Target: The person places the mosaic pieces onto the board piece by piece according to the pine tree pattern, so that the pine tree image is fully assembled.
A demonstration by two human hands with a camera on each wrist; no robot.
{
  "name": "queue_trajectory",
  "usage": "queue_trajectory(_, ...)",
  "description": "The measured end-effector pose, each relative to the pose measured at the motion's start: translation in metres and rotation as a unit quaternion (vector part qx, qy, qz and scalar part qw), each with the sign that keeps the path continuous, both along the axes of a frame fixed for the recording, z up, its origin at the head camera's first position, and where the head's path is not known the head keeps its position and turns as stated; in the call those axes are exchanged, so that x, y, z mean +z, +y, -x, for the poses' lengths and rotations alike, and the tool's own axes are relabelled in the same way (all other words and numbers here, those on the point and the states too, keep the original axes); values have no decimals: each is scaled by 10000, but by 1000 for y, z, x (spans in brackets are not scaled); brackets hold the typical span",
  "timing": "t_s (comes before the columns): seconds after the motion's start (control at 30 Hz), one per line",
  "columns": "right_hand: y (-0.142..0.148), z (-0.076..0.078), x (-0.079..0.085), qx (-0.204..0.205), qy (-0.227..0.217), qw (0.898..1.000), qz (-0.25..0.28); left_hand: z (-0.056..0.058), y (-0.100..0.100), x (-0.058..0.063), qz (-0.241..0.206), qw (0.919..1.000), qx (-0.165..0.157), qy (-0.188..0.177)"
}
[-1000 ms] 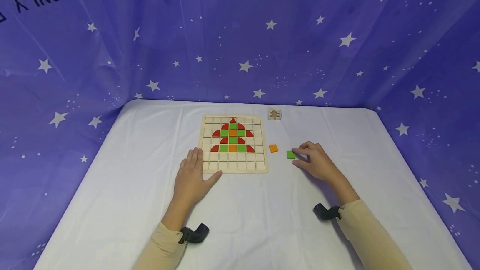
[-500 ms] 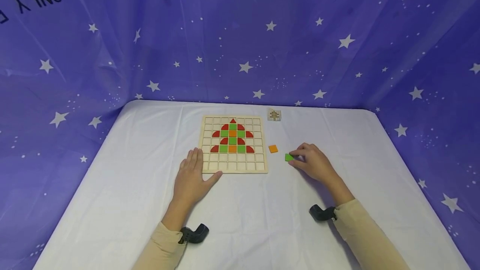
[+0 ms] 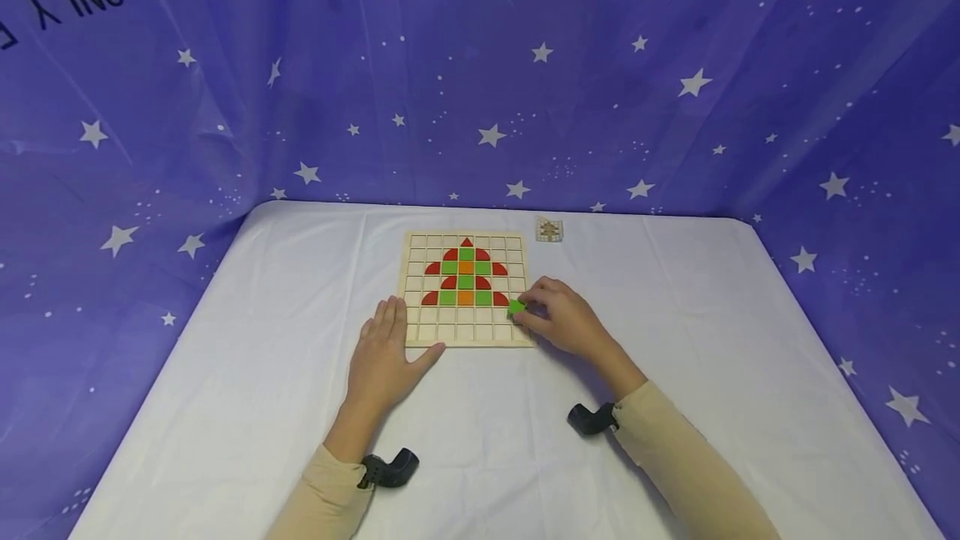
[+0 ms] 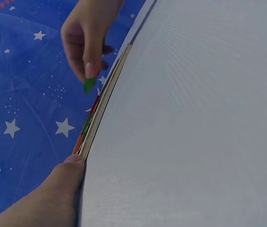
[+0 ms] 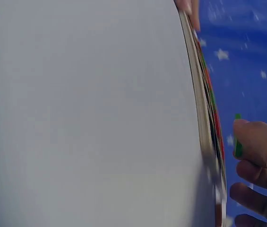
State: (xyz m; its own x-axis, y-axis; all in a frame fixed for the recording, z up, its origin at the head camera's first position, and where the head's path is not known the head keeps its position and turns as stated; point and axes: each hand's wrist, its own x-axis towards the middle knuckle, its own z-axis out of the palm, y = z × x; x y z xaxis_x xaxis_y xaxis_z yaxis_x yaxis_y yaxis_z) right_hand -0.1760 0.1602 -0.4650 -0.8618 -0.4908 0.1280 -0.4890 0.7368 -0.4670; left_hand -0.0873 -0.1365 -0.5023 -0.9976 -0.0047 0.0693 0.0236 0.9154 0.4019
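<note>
A wooden grid board (image 3: 472, 338) lies on the table, with red, green and orange tiles set in a tree shape in its cells. My left hand (image 3: 382, 357) rests at the board's lower left corner, fingers straight along the left edge and thumb at the front edge. Between thumb and fingers, my right hand (image 3: 566, 319) pinches a green square tile (image 3: 516, 308) above the board's right side. That green tile (image 4: 90, 85) is clearly raised off the board in the left wrist view. The loose orange tile is hidden by my right hand in the head view.
A small card with a tree picture (image 3: 550, 229) lies behind the board, to the right. The white-clothed table (image 3: 495, 457) meets a purple star-printed curtain (image 3: 420, 90) at the back and sides.
My right hand has picked up the green tile from the table and carried it left, over the board's right edge. The left hand has stayed in place.
</note>
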Motion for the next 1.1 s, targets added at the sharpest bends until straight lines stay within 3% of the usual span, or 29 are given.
queue_trajectory(0.2,-41,-5,3,494,183,9984,-192,0,1,1,15,10000,-8,-10)
queue_trajectory(0.4,-64,-5,1,664,291,9964,-451,0,1,3,35,10000,-21,17)
queue_trajectory(1.1,-77,1,-3,525,453,9954,-667,0,1,2,66,10000,11,-32)
